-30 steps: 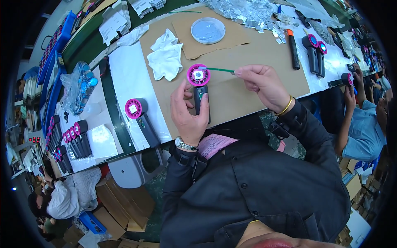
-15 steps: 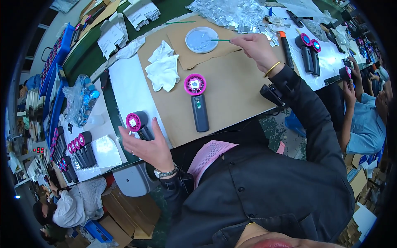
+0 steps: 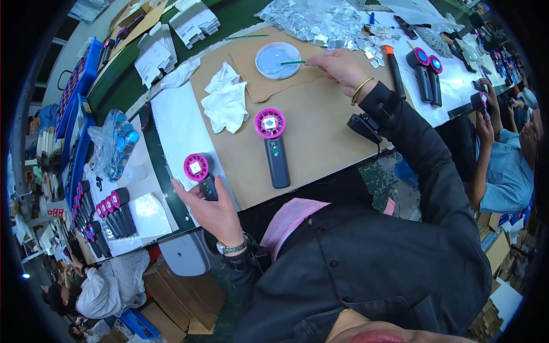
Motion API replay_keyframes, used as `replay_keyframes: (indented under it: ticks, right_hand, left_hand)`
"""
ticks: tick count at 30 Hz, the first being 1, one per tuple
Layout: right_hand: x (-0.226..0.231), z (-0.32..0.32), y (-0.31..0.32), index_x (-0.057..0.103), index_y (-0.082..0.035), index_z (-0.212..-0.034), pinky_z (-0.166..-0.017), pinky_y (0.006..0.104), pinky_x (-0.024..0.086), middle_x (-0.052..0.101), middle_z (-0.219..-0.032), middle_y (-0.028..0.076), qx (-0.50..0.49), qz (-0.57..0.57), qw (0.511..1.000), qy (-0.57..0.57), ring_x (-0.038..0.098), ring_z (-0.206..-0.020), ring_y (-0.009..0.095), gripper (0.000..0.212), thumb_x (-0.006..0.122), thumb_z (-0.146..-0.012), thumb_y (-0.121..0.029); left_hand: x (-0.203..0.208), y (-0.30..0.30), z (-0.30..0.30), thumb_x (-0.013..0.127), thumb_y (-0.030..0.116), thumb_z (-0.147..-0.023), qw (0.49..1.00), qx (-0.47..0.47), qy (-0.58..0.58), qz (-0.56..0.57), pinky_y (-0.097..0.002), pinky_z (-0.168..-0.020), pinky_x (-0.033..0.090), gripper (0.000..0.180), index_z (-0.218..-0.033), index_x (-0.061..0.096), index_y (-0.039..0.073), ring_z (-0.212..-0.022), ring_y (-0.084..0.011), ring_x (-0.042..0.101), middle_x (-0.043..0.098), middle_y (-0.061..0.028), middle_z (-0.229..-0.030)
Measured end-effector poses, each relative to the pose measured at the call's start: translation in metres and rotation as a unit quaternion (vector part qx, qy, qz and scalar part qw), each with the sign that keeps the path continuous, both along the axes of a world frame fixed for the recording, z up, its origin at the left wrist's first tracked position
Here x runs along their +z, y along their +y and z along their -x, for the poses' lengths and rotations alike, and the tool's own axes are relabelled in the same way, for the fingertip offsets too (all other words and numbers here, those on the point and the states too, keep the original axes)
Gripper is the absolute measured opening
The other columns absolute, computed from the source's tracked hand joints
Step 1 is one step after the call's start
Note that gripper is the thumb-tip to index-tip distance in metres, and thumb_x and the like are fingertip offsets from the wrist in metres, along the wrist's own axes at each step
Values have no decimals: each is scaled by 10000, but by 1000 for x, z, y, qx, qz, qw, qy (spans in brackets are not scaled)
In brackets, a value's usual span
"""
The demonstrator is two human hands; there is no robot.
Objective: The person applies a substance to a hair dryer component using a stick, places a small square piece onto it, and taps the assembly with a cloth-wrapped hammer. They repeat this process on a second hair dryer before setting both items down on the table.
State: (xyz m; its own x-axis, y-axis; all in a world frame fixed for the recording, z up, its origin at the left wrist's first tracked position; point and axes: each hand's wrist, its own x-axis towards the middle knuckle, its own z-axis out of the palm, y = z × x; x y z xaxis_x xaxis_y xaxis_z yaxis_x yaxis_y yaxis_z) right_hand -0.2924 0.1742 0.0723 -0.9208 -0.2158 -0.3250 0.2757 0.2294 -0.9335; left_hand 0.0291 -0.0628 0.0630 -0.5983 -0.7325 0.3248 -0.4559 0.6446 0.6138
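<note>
My right hand [image 3: 341, 67] pinches a thin green stick [image 3: 294, 62]. The stick's tip lies in a shallow round dish [image 3: 267, 70] of pale, greyish-blue stuff. At the board's left side, my left hand [image 3: 214, 212] is curled round the dark handle of a handheld fan [image 3: 195, 167], its thumb on one side and fingers on the other. That fan's head has a pink ring and a white square in the centre. Between my hands another handheld fan [image 3: 277, 163] lies face up on the brown cardboard [image 3: 326, 131], with a similar pink ring and white square.
White cloths [image 3: 225, 106] lie left of the dish. Clear plastic packets [image 3: 320, 23] are heaped at the back. A tool with an orange end [image 3: 394, 71] and two fans [image 3: 426, 77] lie at right; several more fans [image 3: 114, 208] line the left. A co-worker [image 3: 506, 166] sits at right.
My left hand and the fan at it have shifted right, towards the cardboard. My right hand has moved slightly left, bringing the green stick further across the dish.
</note>
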Motion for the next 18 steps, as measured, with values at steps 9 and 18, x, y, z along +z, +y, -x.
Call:
replay_keyframes:
  ticks: [9, 18]
  right_hand:
    - [14, -4, 3, 716, -68, -876, -530, 271, 245, 423, -683, -84, 8, 102, 991, -91, 309, -568, 50, 178, 799, -990, -177]
    - [39, -17, 11, 776, -5, -1035, -538, 265, 258, 399, -700, -86, 24, 246, 968, -50, 302, -590, 51, 162, 770, -1018, -166]
  left_hand:
    - [8, 38, 33, 831, 115, -937, 991, -88, 32, -95, -403, -787, 511, 979, -1688, 230, -63, -840, -255, 647, 650, -127, -942]
    - [1, 48, 47, 814, 134, -966, 988, -120, 40, -84, -403, -778, 515, 930, -1678, 251, -66, -827, -247, 642, 654, -151, -1015]
